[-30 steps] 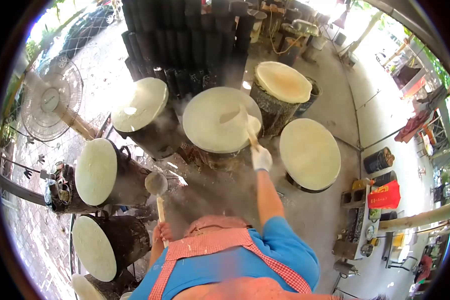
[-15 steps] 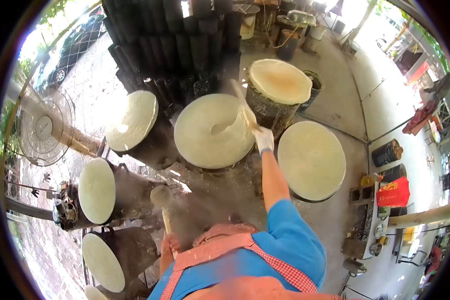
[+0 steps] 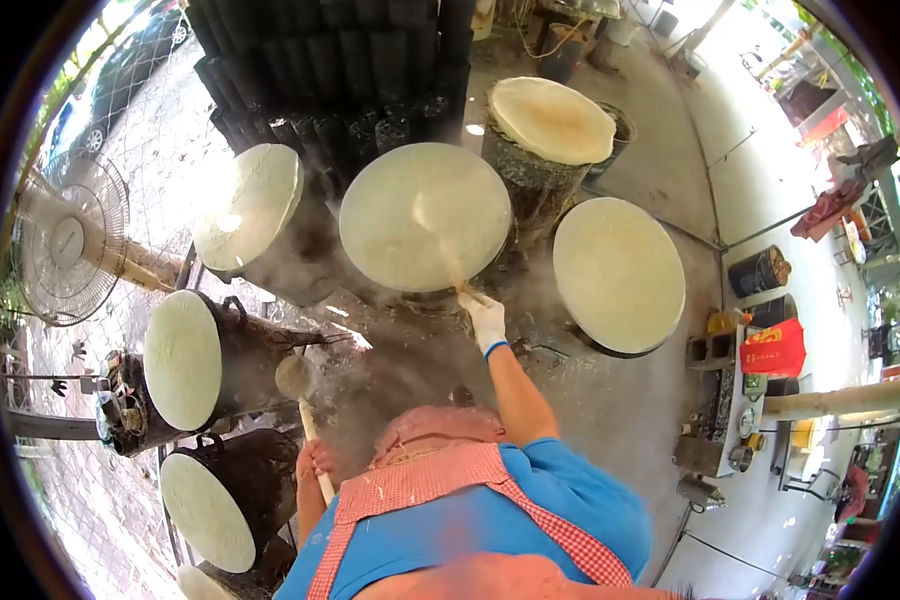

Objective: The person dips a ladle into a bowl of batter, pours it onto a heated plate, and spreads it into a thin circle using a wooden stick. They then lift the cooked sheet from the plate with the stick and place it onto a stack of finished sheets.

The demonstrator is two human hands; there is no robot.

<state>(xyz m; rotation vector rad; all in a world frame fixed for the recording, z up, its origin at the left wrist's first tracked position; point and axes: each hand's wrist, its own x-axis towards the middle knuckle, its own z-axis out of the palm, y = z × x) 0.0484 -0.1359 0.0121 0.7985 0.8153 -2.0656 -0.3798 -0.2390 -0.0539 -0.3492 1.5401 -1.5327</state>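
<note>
Our gloved right hand clenched a thin wooden stick, tip on the round pale sheet over the middle pot; light, flat strokes seemed best. Near that pot, our left hand gripped a wooden-handled ladle.

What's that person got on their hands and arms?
The right hand wears a white glove with a blue cuff. A short blue sleeve covers the upper right arm. The left hand is too blurred to tell whether it is gloved.
</note>
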